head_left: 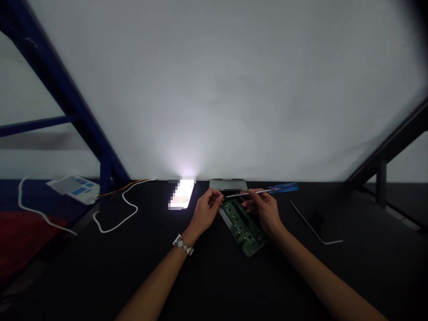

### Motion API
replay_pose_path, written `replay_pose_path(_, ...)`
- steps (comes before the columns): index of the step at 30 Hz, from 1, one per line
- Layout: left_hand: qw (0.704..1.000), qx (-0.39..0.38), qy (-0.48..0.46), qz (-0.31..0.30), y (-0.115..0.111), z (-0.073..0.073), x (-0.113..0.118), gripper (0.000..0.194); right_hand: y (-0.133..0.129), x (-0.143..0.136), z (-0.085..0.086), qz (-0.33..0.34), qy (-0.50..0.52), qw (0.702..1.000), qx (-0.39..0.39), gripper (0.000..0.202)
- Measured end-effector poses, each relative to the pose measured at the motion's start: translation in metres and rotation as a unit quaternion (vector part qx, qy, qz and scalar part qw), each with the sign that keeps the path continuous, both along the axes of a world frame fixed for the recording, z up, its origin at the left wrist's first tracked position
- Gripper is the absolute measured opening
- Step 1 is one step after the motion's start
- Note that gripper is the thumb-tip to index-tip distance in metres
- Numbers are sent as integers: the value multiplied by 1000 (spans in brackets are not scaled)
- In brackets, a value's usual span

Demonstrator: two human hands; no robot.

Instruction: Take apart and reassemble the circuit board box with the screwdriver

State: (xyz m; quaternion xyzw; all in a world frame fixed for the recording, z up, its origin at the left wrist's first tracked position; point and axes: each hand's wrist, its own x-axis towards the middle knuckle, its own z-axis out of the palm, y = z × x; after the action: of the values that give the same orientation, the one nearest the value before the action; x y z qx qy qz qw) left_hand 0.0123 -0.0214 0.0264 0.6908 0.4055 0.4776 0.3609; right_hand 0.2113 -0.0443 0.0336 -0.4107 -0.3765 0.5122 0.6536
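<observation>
A green circuit board (243, 229) lies at an angle on the black table, with a metal strip along its left edge. My right hand (264, 208) is closed around the shaft of a screwdriver (284, 188) with a clear blue handle. The shaft points left, and its tip is close to the fingers of my left hand. My left hand (207, 208) is pinched at the far left corner of the board; what sits between its fingertips is too small to make out. Behind the board stands a grey metal plate (228, 184).
Left of my hands, a bright lit screen (182, 194) rests by the wall. A white cable (115, 228) curls across the table's left side, near a white and blue card (78, 189). On the right lies a bent metal rod (309, 224). Blue frame posts (90, 133) rise at left.
</observation>
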Motion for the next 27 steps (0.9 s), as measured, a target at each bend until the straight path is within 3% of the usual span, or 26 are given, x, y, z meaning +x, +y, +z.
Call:
replay_pose_path(6, 998, 20, 47, 41, 11, -2, -16, 18, 0, 2, 2, -18, 1, 1000, 13, 34)
replay_pose_path(13, 999, -19, 23, -21, 8, -5, -10, 24, -2, -1, 2, -5, -12, 1000, 2, 33)
replay_pose_path(19, 999, -30, -3, -31, 6, -6, -5, 21, -2, -1, 0, -6, -12, 1000, 7, 34)
replay_pose_path(27, 989, 87, 99, 60, 20, -3, -32, 14, 0, 2, 0, -12, -5, 1000, -2, 35)
